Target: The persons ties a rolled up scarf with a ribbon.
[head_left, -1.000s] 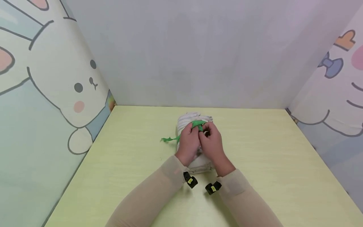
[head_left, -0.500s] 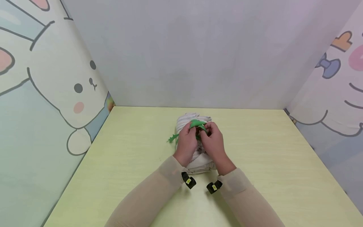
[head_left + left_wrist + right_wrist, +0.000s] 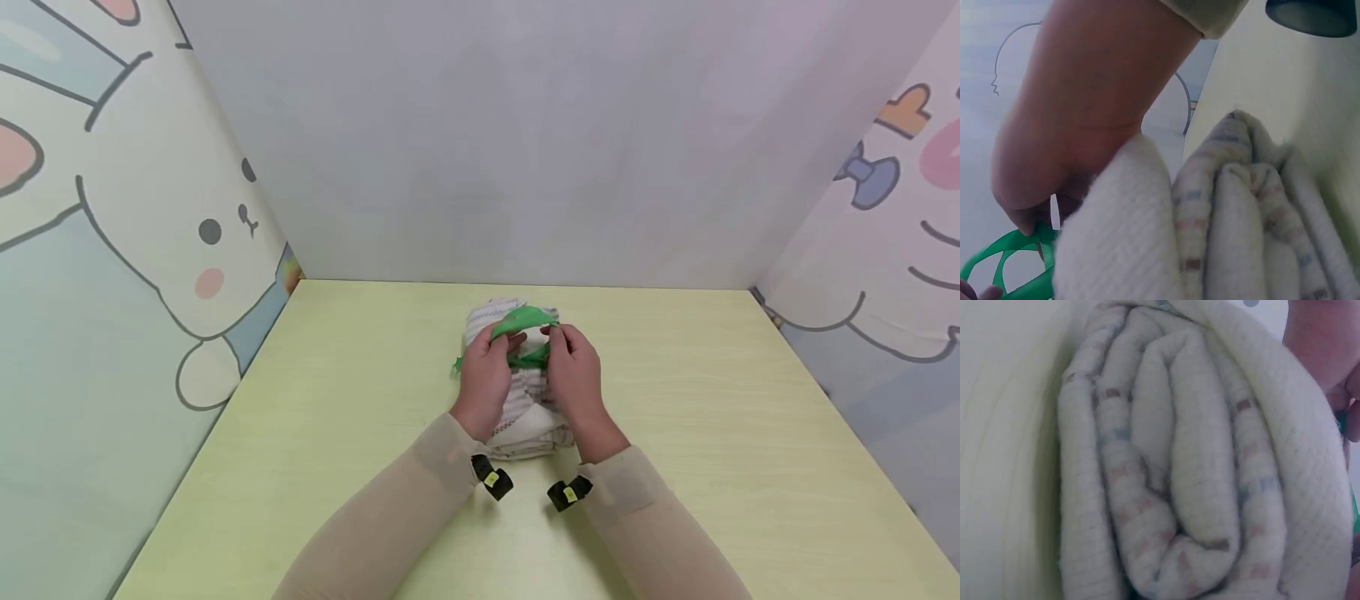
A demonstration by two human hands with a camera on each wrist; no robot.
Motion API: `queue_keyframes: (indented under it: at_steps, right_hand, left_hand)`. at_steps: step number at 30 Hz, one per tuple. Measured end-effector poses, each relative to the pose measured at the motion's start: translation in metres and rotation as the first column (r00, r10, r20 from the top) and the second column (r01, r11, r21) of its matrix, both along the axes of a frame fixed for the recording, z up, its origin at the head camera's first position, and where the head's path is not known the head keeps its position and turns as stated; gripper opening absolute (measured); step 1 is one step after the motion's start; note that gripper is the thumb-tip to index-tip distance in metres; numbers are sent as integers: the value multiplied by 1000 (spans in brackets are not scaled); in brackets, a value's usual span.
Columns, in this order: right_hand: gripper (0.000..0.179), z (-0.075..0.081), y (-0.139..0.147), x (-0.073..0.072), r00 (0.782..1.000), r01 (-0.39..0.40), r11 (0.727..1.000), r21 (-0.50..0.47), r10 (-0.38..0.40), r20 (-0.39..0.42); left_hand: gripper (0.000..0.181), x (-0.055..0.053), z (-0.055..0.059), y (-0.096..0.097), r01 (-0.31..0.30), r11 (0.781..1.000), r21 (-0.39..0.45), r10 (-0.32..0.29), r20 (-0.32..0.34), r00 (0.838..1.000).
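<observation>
A rolled white towel (image 3: 528, 429) with striped bands lies on the table in front of me. In the right wrist view the towel's end (image 3: 1200, 444) shows its coiled layers. Over its upper side runs a green ribbon (image 3: 525, 317), which arches up in a loop between my hands. My left hand (image 3: 483, 379) pinches the ribbon at the loop's left side. Thumb and fingers of my right hand (image 3: 577, 379) pinch its right end. A second stretch of ribbon crosses the towel lower down, between the hands. From the left wrist view, ribbon loops (image 3: 1035, 285) show below the left hand (image 3: 1079, 125).
The pale yellow-green table (image 3: 360, 358) extends around the towel on all sides. A plain grey wall (image 3: 480, 150) stands behind it. Side panels with cartoon rabbit drawings (image 3: 172, 208) border the table. Small black wrist cameras (image 3: 492, 478) sit at both cuffs.
My hands have drawn apart, the left one leftward and the right one slightly rightward. The ribbon between them has opened into a wider loop, and its loose left tail has shortened.
</observation>
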State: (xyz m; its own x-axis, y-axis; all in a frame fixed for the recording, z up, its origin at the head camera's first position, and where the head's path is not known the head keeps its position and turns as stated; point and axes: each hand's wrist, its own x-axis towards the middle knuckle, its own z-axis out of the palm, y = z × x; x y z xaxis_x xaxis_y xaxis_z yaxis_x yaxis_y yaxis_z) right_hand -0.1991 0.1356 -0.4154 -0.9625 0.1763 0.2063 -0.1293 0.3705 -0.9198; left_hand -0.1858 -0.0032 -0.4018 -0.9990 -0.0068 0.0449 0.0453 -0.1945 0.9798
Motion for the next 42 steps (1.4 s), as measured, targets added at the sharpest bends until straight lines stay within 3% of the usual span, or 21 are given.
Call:
queue_keyframes:
  at_steps: [5,8,12,17,19,22,26,29,31,37,42]
  right_hand:
    - [40,5,0,1,998,-49,988,-146,53,27]
    - [35,8,-1,0,990,-104,943,-317,127,53]
    - [29,12,-1,-2,975,-149,824,-546,215,58]
    - [25,18,-1,-3,968,-107,647,-755,240,68]
    - [26,19,0,-2,967,-91,602,-793,244,75]
    - [31,20,1,-2,964,-71,565,-822,250,88]
    - [33,17,3,-4,963,-48,538,-842,247,103]
    - [33,14,5,-4,963,-43,536,-843,245,107]
    - [32,12,5,-4,964,-38,538,-842,242,111]
    - [33,9,4,-5,962,-28,526,-850,246,121]
    - [33,8,5,-7,962,-24,525,-851,245,124]
  left_hand:
    - [33,-1,1,-4,6,1000,20,-6,2,1000]
    - [34,-1,2,-6,6,1000,31,-6,5,1000]
    - [33,0,6,-8,-4,998,70,4,-2,1000]
    - [32,-2,10,-10,-29,983,181,32,-12,999]
    - [31,-3,10,-11,-43,972,232,45,-4,999]
    - [28,-6,8,-14,-62,954,292,61,13,998]
    - [18,-9,4,-17,-84,946,313,79,28,996]
    - [5,-12,1,-18,-99,950,298,90,44,995]
    - [6,-14,-1,-19,-100,956,276,88,56,995]
    - [10,-15,-2,-22,-101,988,115,90,91,992]
    - [14,-18,-2,-27,-131,990,-47,135,99,986]
